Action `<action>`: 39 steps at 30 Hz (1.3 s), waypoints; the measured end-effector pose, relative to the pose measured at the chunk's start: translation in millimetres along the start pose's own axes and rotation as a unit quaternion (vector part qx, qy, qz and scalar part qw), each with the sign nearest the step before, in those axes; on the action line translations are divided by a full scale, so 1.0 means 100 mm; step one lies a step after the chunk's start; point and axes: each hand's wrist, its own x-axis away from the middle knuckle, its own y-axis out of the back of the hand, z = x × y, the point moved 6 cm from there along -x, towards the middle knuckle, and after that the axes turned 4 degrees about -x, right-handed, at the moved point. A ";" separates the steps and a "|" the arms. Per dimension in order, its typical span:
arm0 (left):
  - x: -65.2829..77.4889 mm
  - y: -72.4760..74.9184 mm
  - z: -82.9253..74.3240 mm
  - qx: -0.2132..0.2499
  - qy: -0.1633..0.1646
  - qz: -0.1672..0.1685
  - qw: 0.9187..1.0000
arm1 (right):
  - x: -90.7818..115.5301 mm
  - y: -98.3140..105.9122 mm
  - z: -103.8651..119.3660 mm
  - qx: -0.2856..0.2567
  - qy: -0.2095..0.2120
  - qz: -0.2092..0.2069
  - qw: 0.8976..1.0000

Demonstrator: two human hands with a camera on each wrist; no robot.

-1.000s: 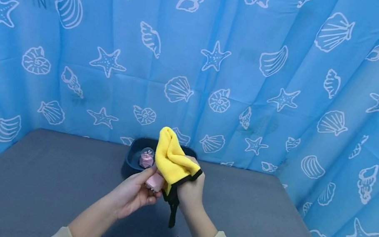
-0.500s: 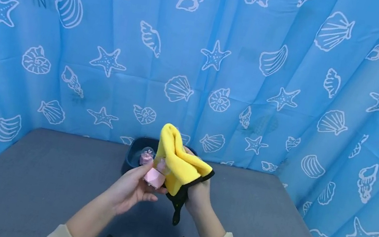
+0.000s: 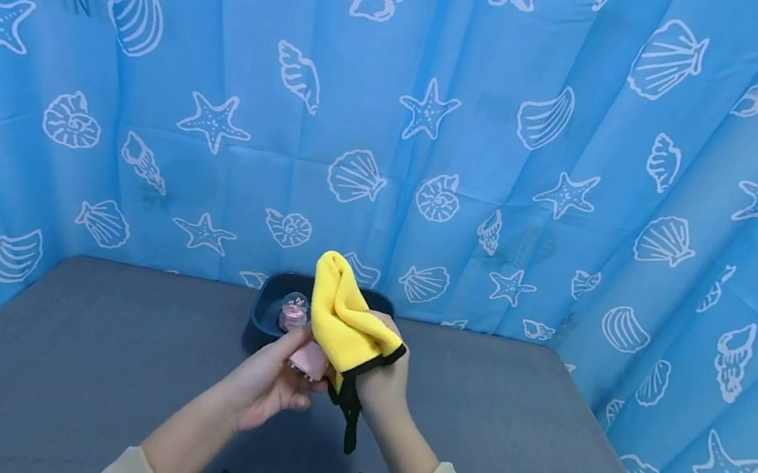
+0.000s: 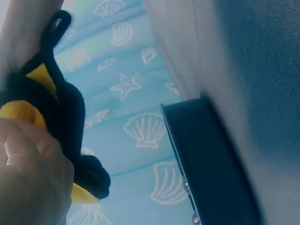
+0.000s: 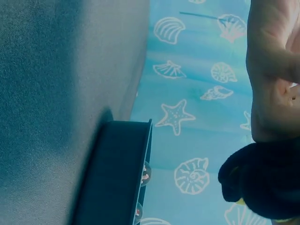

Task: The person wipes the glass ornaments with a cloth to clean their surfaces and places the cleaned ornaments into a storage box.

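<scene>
In the head view my left hand (image 3: pixel 263 394) holds a small pink faceted base (image 3: pixel 309 360), its upper part hidden by the cloth; small pale bits line its lower edge. My right hand (image 3: pixel 386 382) grips a yellow cloth (image 3: pixel 344 317) with black trim and a black loop, pressing it against the pink piece. Most right fingers are covered by the fabric. The left wrist view has my left hand (image 4: pixel 35 180) close beside the cloth's black side (image 4: pixel 70 117). From the right wrist, the left hand (image 5: pixel 274 89) appears above the dark fabric (image 5: pixel 262 180).
A dark blue bin (image 3: pixel 254 337) stands behind the hands at the table's back. Inside it sits a pink snow globe (image 3: pixel 293 313) with a clear dome; clear domes (image 5: pixel 146 173) also show over its rim. The grey tabletop (image 3: pixel 99 356) meets a blue shell-patterned curtain (image 3: pixel 294 112).
Half a second ago the cloth was farther right and the pink piece's clear top showed. Now the cloth has shifted back left over it, and the piece has turned in my left hand.
</scene>
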 end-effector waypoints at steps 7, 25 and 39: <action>-0.02 0.02 -0.01 0.008 0.010 -0.020 1.000 | -0.04 0.07 -0.04 -0.068 -0.063 -0.044 0.995; 0.00 0.02 -0.07 0.018 -0.030 -0.005 0.999 | 0.04 -0.02 0.05 0.003 0.085 0.141 0.986; -0.04 0.05 0.01 -0.030 0.009 0.014 0.999 | 0.00 0.06 -0.21 -0.086 -0.216 -0.020 0.973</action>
